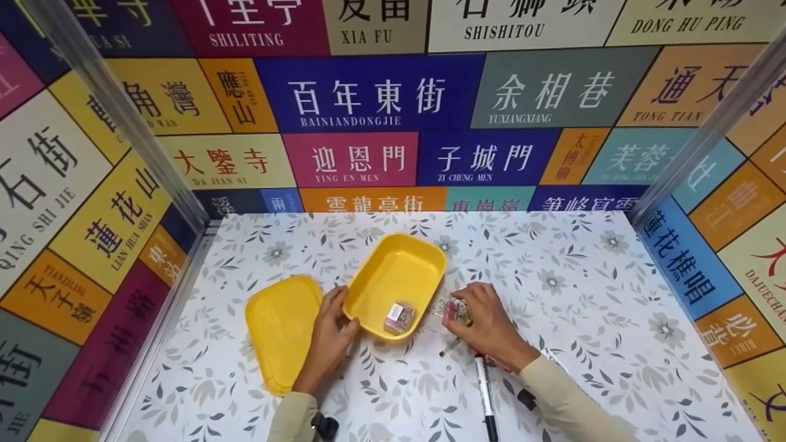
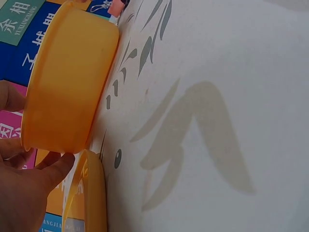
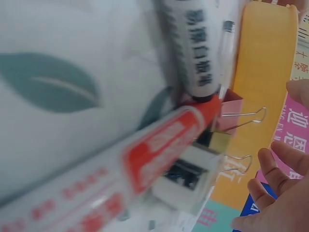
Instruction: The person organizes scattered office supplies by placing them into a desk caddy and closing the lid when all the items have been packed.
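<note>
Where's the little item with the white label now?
Head view: the white-labelled item sits inside the yellow container, at its near end, right of the left hand.

- The table has a white surface, which is printed with grey leaves and flowers.
- Behind the table there is a back wall, covered with coloured rectangles bearing Chinese characters and Latin letters.
- On it, a dark blue panel reads BAINIANDONGJIE; below is a pink panel, reading YING EN MEN.
- The left wall and the right wall carry similar print.
- A greyish post stands in the left corner.
</note>
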The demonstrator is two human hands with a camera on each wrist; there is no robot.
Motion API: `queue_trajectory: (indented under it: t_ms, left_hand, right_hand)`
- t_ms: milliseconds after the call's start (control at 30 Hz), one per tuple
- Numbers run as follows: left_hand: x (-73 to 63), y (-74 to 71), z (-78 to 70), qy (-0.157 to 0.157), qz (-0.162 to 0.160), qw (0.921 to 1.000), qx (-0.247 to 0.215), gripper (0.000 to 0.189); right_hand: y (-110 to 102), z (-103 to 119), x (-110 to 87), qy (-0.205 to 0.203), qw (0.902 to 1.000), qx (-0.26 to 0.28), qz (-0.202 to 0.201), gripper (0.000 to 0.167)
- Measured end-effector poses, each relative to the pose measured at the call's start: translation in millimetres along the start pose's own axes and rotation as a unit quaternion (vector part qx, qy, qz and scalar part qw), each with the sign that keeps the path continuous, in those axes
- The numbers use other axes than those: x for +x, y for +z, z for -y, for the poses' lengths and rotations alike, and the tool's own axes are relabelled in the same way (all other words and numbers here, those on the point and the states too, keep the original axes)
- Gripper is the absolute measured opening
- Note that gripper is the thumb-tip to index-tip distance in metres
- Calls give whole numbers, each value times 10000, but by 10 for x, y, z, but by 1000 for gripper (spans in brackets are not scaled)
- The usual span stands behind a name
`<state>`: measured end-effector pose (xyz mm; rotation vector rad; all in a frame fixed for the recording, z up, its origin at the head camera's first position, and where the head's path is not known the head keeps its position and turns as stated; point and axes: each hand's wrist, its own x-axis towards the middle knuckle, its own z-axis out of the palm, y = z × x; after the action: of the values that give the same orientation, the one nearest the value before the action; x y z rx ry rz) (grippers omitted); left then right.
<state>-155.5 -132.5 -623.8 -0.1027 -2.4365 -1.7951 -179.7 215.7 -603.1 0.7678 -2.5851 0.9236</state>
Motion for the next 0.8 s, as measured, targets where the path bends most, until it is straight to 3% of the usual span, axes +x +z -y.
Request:
queue_trajectory:
  t_ms: [333,800]
  left_hand:
    - [3,-8,4,288,-9,9991,-326,71]
    - [-3,5,11,183,-53,9993,-314,71]
  right_hand:
    - [-37,-76,-123,560,9981,-75,239,52]
    - [-13,-172,-188,907,9949,-439,11,60]
